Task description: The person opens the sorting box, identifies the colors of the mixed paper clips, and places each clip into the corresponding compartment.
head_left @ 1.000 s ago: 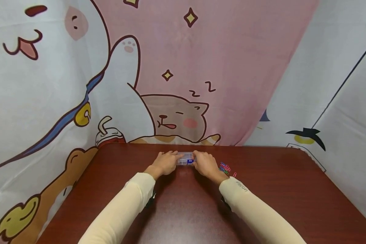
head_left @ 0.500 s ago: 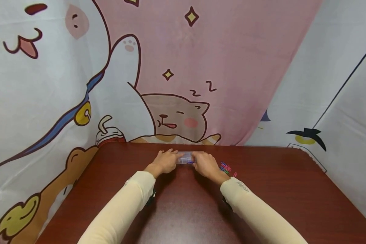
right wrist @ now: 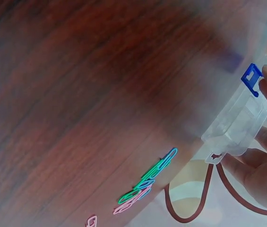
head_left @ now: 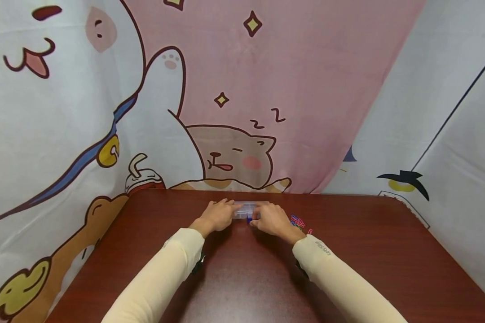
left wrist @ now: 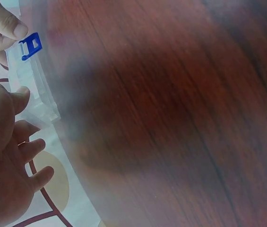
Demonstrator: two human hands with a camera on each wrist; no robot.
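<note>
A clear plastic box (head_left: 244,210) with inner dividers lies near the table's far edge, between both hands. My left hand (head_left: 218,215) holds its left end, the thumb against the front side and the index finger reaching over the top. At the box's front, my right hand (head_left: 272,219) pinches the blue latch (left wrist: 31,40) between thumb and index finger, while its other fingers lie around the right end. In the right wrist view the latch (right wrist: 252,85) stands out from the box wall. Part of the box is hidden behind the hands.
Several coloured paper clips (right wrist: 147,180) lie in a loose pile to the right of the box, with one pink clip (right wrist: 91,221) apart from them. The brown wooden table (head_left: 242,269) ends just behind the box, against a printed cloth (head_left: 315,112).
The blue latch has swung outward and down from the box's front. My right thumb and index finger have shifted with it toward the front; the left hand keeps its place.
</note>
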